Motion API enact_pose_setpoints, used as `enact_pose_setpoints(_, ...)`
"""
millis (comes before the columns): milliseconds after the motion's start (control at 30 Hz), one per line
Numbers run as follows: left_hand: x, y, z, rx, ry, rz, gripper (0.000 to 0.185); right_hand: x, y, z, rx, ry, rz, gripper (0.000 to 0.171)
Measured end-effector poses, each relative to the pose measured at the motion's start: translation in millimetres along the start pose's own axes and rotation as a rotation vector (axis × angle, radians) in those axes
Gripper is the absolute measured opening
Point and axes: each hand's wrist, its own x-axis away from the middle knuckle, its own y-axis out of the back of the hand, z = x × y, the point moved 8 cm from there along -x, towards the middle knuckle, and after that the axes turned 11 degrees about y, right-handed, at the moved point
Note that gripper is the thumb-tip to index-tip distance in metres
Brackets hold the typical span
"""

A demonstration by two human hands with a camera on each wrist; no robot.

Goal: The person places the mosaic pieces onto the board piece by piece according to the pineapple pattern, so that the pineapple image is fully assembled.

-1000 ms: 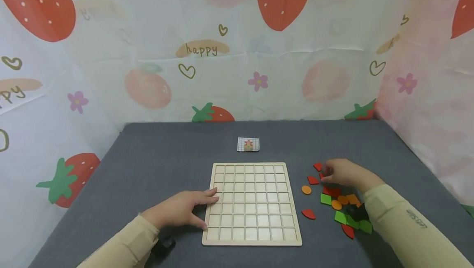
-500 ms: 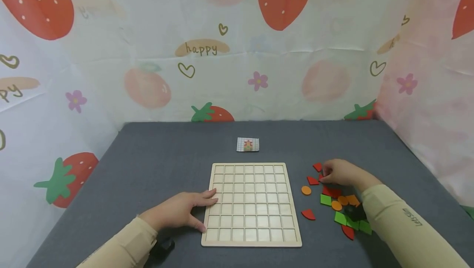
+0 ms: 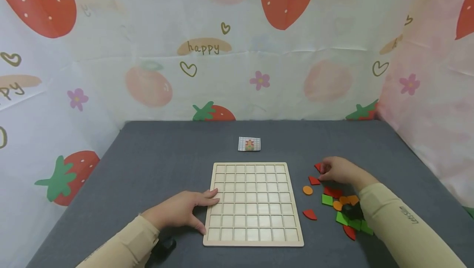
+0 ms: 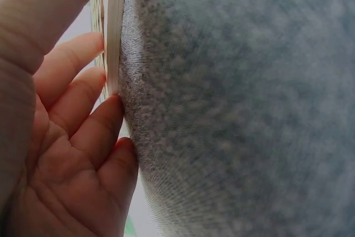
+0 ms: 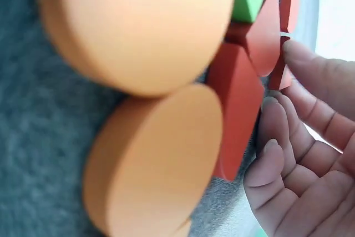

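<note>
A pale wooden grid board (image 3: 253, 203) lies on the dark table. My left hand (image 3: 183, 209) rests at its left edge, fingers and thumb spread along the rim; the left wrist view shows fingertips against the board's side (image 4: 113, 37). My right hand (image 3: 342, 171) is low over the loose pieces, thumb and forefinger pinching a small red piece (image 5: 279, 73), mostly covered by the fingers. Around it lie a red quarter-round piece (image 3: 314, 180), another red piece at the far end (image 3: 317, 166), red pieces (image 3: 332, 192) beneath the hand and an orange disc (image 3: 307, 190).
Green squares (image 3: 342, 218), orange discs (image 5: 161, 159) and a red quarter-round (image 3: 349, 232) lie clustered by the right wrist. A separate red piece (image 3: 310, 214) lies beside the board. Behind the board is a small picture card (image 3: 249, 144). A printed curtain (image 3: 277, 95) hangs behind the table.
My right hand has shifted slightly left and away from me, and the red piece at its fingertips is now hidden in the head view. The left hand stays at the board.
</note>
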Motion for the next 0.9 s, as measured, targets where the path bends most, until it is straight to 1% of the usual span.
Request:
enact_pose_setpoints(133, 0.4, -0.6, 0.3, 0.002, 0.007, 0.000, 0.086, -1.5, -1.4, 2.1, -0.031, 0.002, 0.014, 0.017)
enact_pose_setpoints(233, 1.0, -0.7, -0.7, 0.011, 0.009, 0.006, 0.086, -1.4, -1.5, 4.7, -0.032, 0.019, 0.030, 0.017)
enact_pose_setpoints(433, 1.7, 0.1, -2.5, 0.003, -0.006, 0.004, 0.086, 0.1, 0.7, 7.4, -0.059, 0.045, 0.050, 0.016)
enact_pose_setpoints(567, 0.8, -0.4, -1.0, -0.009, -0.013, -0.006, 0.086, 0.2, 4.2, 8.5, -0.092, 0.060, 0.046, 0.013)
enact_pose_setpoints(767, 1.1, -0.7, -0.6, -0.007, -0.014, -0.007, 0.087, -2.6, 8.6, 12.3, -0.108, 0.088, 0.041, 0.011)
enact_pose_setpoints(900, 1.1, -0.7, -0.6, -0.010, -0.018, -0.011, 0.087, -7.4, 11.4, 20.9, -0.105, 0.111, 0.024, 0.010)
